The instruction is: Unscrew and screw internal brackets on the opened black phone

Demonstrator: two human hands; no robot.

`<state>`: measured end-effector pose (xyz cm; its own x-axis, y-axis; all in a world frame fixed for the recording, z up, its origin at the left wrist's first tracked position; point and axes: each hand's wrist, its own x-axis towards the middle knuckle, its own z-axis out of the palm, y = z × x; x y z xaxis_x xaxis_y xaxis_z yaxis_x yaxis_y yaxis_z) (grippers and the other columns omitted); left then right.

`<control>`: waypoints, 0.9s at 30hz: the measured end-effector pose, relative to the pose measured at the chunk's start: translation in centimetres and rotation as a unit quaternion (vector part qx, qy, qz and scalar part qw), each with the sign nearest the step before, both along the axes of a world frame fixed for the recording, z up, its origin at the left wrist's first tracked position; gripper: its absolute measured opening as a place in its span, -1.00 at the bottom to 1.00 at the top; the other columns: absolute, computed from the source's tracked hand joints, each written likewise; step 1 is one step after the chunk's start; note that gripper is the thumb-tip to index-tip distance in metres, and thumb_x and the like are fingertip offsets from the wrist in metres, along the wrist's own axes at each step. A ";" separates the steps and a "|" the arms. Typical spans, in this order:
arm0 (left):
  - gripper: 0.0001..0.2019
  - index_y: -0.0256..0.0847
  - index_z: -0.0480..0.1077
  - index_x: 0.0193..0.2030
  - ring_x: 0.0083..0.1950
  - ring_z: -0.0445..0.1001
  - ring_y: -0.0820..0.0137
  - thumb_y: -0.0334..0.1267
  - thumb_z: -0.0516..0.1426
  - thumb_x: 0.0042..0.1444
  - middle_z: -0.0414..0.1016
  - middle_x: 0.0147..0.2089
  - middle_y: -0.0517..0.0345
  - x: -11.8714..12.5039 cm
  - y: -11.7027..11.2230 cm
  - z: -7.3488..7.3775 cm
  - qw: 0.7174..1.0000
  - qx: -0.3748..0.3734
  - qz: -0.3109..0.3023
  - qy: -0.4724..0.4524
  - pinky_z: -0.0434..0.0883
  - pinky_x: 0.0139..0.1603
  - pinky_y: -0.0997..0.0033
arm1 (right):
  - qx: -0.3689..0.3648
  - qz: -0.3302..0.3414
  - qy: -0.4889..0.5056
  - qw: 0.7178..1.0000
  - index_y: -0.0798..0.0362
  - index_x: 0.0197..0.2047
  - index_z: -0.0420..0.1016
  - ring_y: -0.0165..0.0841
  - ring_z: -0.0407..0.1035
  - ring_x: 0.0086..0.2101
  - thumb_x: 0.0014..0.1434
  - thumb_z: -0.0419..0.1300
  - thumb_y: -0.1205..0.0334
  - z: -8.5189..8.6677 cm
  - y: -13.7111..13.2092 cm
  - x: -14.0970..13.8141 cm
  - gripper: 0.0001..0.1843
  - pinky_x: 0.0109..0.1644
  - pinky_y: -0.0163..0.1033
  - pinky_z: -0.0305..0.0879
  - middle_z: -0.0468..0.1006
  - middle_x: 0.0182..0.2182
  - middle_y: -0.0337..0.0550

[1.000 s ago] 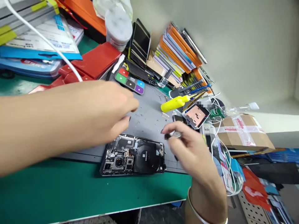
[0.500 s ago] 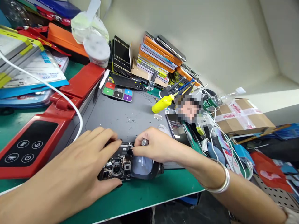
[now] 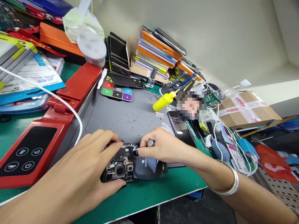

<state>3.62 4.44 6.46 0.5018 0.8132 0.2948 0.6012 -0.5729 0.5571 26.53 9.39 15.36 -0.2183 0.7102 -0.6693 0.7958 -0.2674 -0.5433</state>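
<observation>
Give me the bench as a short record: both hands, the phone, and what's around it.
Left hand: braced around the camera end of the opened smartphone, thumb on its near side
Right hand: pinching a grey-ended tool over the phone's middle; tip hidden
Phone state: internals exposed, camera module uncovered
Phone place: near edge of the grey work mat
On mat: yellow squeeze bottle, colour-squared tray
Left of mat: red hinged device with black touch panel
Far right: taped cardboard box

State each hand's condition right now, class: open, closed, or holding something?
Left hand: holding the opened phone between thumb and fingers.
Right hand: closed on a small grey-ended tool, mostly hidden by the fingers.
</observation>
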 end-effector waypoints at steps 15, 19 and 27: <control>-0.79 0.09 0.47 -0.08 -0.04 0.61 0.02 0.03 0.09 0.31 0.61 -0.08 0.10 2.4 -0.5 2.6 0.996 -0.067 0.051 -0.027 0.63 -0.08 -0.13 | -0.093 -0.179 0.325 0.924 0.06 -0.36 0.58 -0.57 0.24 -0.69 0.40 0.19 0.16 -0.6 -1.0 0.0 -0.70 -0.66 -0.45 0.05 0.58 -0.54 -0.29; -0.75 0.11 0.44 -0.16 -0.15 0.66 0.02 0.12 0.04 0.26 0.65 -0.15 0.17 2.1 -0.8 2.3 0.986 -0.112 0.120 -0.037 0.64 -0.18 -0.13 | 0.090 -0.271 0.372 0.883 0.03 -0.35 0.61 -0.45 0.49 -0.51 0.36 0.23 -0.32 -1.1 -2.6 2.3 -0.43 -0.47 -0.39 0.42 0.63 -0.49 -0.19; -0.61 0.12 0.50 -0.36 -0.39 0.60 0.15 0.28 0.08 0.25 0.61 -0.38 0.28 0.4 -1.5 1.6 0.952 -0.229 0.199 -0.038 0.58 -0.47 0.19 | 0.166 -0.376 0.384 0.827 0.07 -0.51 0.65 -0.48 0.33 -0.73 -0.09 0.64 -0.35 -2.7 -6.6 5.6 -0.38 -0.74 -0.42 0.15 0.46 -0.68 -0.27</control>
<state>4.03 2.95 8.02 0.1193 0.9863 -0.1138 0.6677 0.0051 0.7444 32.11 2.75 12.63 0.0987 0.9554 -0.2784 -0.1415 -0.2634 -0.9542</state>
